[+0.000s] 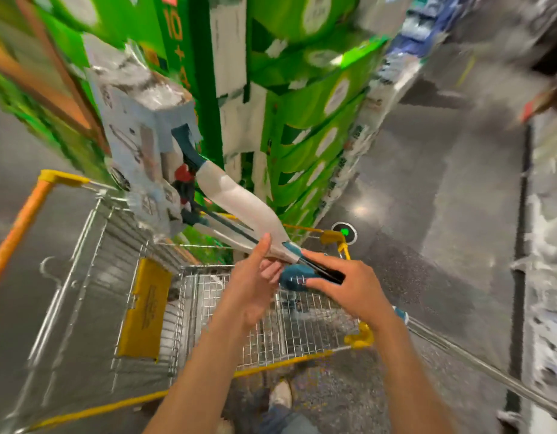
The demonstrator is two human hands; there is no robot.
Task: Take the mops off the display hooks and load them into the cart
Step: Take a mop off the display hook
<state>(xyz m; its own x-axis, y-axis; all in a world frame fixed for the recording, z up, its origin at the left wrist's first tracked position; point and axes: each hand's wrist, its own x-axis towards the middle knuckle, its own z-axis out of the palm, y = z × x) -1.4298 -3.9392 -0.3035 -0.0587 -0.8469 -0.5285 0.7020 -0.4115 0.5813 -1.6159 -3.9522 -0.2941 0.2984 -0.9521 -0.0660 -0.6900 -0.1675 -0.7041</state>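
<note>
Both hands (255, 289) (349, 286) curl fingers round the mop (236, 198) above the cart (208, 308); its blurred head is unreadable.

"10 + 4" on green packaging (177, 42)

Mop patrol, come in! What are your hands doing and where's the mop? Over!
Both hands on mop: left hand and right hand grip its handle end. Mop head over the cart, not loaded yet. Nothing blocking.

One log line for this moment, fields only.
left hand: on mop | right hand: grips mop | mop: above cart
</note>
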